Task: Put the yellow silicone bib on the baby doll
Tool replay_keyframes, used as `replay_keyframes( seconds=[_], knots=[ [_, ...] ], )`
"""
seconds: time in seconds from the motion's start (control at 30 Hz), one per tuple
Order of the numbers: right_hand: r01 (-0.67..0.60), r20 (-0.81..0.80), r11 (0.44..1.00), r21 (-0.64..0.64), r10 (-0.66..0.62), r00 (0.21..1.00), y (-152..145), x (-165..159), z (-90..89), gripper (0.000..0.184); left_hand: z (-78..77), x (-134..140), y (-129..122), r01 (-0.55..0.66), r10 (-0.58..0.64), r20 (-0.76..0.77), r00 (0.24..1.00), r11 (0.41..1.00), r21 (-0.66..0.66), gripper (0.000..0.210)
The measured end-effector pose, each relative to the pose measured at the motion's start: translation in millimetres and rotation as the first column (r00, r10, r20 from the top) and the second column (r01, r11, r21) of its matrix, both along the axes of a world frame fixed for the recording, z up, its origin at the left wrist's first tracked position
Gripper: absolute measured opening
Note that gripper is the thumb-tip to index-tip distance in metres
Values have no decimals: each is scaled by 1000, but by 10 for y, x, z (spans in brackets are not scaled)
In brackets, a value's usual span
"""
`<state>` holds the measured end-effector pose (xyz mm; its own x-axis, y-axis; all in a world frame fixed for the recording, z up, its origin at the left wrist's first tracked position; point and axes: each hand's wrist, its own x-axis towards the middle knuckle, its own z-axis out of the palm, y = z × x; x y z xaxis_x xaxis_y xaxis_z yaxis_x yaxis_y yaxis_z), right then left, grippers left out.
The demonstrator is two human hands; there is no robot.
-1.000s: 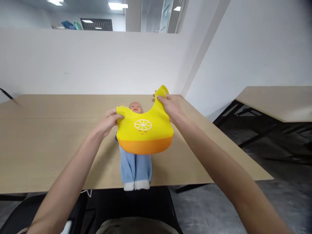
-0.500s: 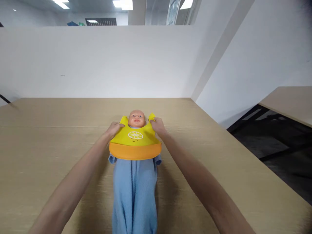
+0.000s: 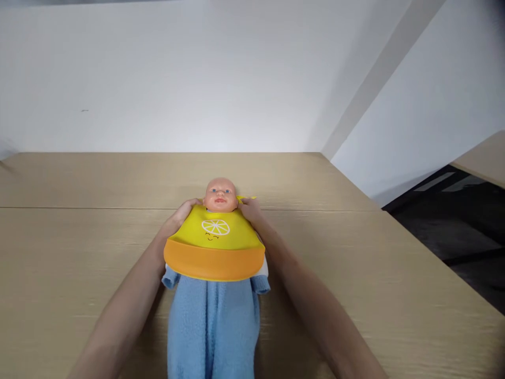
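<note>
A baby doll [image 3: 220,193] in a light blue fleece suit [image 3: 213,326] lies on its back on the wooden table [image 3: 79,247], head away from me. A yellow bib [image 3: 215,239] with an orange pocket and a lemon print rests on its chest. My left hand [image 3: 179,213] grips the bib's left neck strap beside the doll's head. My right hand [image 3: 249,209] grips the right strap at the other side of the neck. The strap ends lie behind the doll's neck, hidden.
A white partition wall [image 3: 158,79] stands along the table's far edge. To the right the table ends at an edge [image 3: 426,263], with dark floor beyond and a corner of another table [image 3: 485,160].
The bib went from held up in the air to lying on the doll's chest. Both hands moved in to the doll's neck. My view has come closer and tilted down.
</note>
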<state>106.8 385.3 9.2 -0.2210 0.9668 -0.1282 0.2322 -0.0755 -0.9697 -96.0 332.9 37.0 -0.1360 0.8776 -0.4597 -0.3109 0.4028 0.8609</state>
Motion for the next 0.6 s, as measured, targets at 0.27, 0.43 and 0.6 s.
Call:
replay_keyframes(
  seconds=[0.27,0.43,0.6],
  knots=[
    [-19,-188,994,111,40,981,234,-42,-210,26,-75,-13,75,162,-143,216,966,984,-73,19],
    [-210,-428,976,-58,166,888,166,-25,-172,31,-133,-44,51,152,-149,170,974,988,0,22],
    [-318,-582,923,-219,138,801,66,8,-76,37,-188,-80,51,165,-172,66,983,981,104,28]
  ],
)
